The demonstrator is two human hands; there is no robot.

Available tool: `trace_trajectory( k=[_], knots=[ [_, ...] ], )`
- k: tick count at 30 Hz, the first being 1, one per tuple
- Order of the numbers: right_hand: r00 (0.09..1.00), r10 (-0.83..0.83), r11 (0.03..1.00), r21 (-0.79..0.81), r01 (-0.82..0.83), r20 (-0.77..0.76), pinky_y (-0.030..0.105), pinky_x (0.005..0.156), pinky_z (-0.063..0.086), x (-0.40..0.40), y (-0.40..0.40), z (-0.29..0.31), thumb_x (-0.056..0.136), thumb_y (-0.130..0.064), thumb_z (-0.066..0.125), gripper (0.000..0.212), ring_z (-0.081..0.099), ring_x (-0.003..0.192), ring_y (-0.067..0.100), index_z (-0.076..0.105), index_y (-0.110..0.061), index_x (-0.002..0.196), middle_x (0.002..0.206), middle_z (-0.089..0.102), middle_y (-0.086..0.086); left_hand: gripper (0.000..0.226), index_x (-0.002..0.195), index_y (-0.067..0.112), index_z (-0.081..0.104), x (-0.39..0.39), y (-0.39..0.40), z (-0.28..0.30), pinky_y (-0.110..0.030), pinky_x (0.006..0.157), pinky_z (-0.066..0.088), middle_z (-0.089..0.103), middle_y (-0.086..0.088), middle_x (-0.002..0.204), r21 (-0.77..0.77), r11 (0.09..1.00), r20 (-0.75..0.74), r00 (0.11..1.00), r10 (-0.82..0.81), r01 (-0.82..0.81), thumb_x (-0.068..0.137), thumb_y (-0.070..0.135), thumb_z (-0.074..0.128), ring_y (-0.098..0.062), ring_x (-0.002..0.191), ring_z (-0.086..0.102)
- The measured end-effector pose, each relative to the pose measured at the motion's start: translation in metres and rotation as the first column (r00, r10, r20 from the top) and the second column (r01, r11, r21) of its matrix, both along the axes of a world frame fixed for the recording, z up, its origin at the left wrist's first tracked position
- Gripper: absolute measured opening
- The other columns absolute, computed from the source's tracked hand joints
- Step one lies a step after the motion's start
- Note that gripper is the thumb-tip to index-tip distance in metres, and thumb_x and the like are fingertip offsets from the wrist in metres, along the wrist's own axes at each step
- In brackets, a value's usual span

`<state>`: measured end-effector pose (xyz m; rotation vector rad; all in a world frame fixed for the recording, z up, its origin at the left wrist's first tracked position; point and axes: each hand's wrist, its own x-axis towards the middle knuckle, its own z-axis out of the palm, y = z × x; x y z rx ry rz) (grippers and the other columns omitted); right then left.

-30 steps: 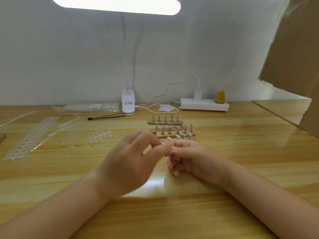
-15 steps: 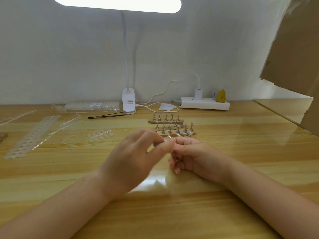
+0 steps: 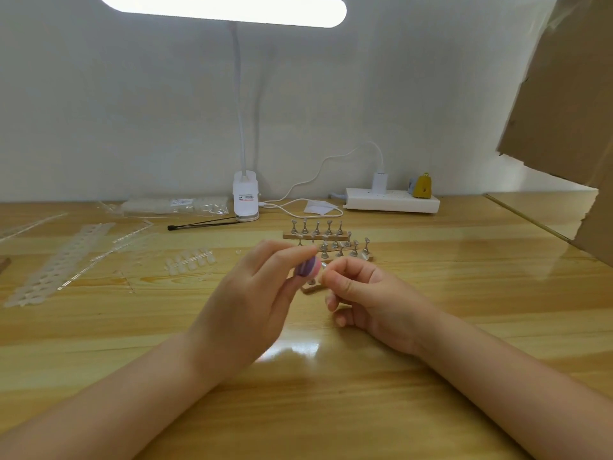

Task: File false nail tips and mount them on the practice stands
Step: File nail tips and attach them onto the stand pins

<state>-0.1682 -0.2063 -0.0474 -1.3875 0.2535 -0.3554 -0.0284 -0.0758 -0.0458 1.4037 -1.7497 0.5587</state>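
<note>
Two hands meet at the file (image 3: pixel 308 266).
Left hand (image 3: pixel 247 307) pinches it; right hand (image 3: pixel 366 298) pinches what seems a tip. Stroke lightly, holding firm.

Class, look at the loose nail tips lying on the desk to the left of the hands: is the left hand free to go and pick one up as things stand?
Probably not right away. The way across the desk to the loose nail tips looks open, but the left hand already holds a purple and pink file in its grip, near the right hand.
</note>
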Motion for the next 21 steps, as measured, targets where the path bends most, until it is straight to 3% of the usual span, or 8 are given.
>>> trace_trajectory(
  k=[3, 6, 10, 12, 16, 21],
  knots=[
    [1.000, 0.000, 1.000, 0.013, 0.000, 0.012, 0.022, 0.053, 0.047, -0.001, -0.001, -0.001, 0.074, -0.026, 0.069, 0.010, 0.056, 0.061, 0.008, 0.065, -0.018, 0.078, 0.068, 0.064, -0.005, 0.027, 0.119, 0.003, 0.061, -0.004, -0.002, -0.002, -0.021, 0.089, 0.048, 0.061, -0.008, 0.106, 0.027, 0.997, -0.016, 0.997, -0.076, 0.076, 0.093, 0.009, 0.056, -0.013, 0.097, 0.059],
    [1.000, -0.004, 1.000, 0.030, 0.003, 0.023, 0.022, 0.052, 0.047, 0.000, -0.002, -0.001, 0.077, -0.024, 0.066, 0.009, 0.056, 0.062, 0.008, 0.064, -0.016, 0.081, 0.072, 0.066, -0.005, 0.027, 0.116, 0.000, 0.064, 0.003, -0.001, -0.006, -0.031, 0.082, 0.052, 0.063, -0.010, 0.104, 0.081, 0.996, -0.029, 0.999, 0.024, -0.022, 0.090, 0.006, 0.060, -0.018, 0.094, 0.062],
    [1.000, -0.006, 1.000, 0.017, 0.006, 0.008, 0.022, 0.052, 0.047, 0.000, -0.001, -0.002, 0.078, -0.025, 0.066, 0.011, 0.056, 0.061, 0.007, 0.063, -0.015, 0.083, 0.069, 0.064, -0.006, 0.027, 0.119, 0.003, 0.061, -0.001, -0.001, -0.003, -0.025, 0.086, 0.050, 0.061, -0.008, 0.105, -0.037, 0.998, -0.034, 0.998, -0.048, 0.047, 0.092, 0.008, 0.058, -0.015, 0.094, 0.061],
    [1.000, -0.001, 1.000, 0.014, 0.001, 0.009, 0.021, 0.053, 0.047, -0.001, 0.000, -0.002, 0.079, -0.023, 0.064, 0.009, 0.055, 0.061, 0.008, 0.063, -0.015, 0.083, 0.069, 0.064, -0.006, 0.026, 0.118, 0.006, 0.060, -0.005, -0.002, -0.004, -0.024, 0.087, 0.049, 0.061, -0.009, 0.102, -0.022, 0.997, 0.023, 0.997, -0.073, 0.074, 0.093, 0.009, 0.055, -0.016, 0.093, 0.060],
    [1.000, -0.008, 0.998, 0.059, 0.007, 0.010, 0.022, 0.050, 0.046, 0.000, 0.000, 0.000, 0.079, -0.020, 0.062, 0.011, 0.055, 0.059, 0.008, 0.060, -0.012, 0.085, 0.068, 0.064, -0.006, 0.026, 0.112, -0.001, 0.066, 0.006, 0.000, -0.006, -0.042, 0.076, 0.055, 0.064, -0.014, 0.098, 0.056, 0.992, 0.060, 0.992, 0.110, -0.114, 0.086, -0.001, 0.065, -0.028, 0.087, 0.064],
    [0.999, 0.051, 0.998, 0.025, -0.051, -0.003, 0.021, 0.051, 0.045, -0.002, 0.000, 0.002, 0.084, -0.018, 0.061, 0.006, 0.054, 0.059, 0.009, 0.062, -0.013, 0.083, 0.066, 0.061, -0.003, 0.022, 0.116, 0.012, 0.055, -0.003, -0.001, -0.004, -0.027, 0.082, 0.050, 0.064, -0.009, 0.094, -0.071, 0.997, 0.222, 0.975, 0.000, 0.016, 0.094, 0.012, 0.059, -0.018, 0.085, 0.061]
  ],
)
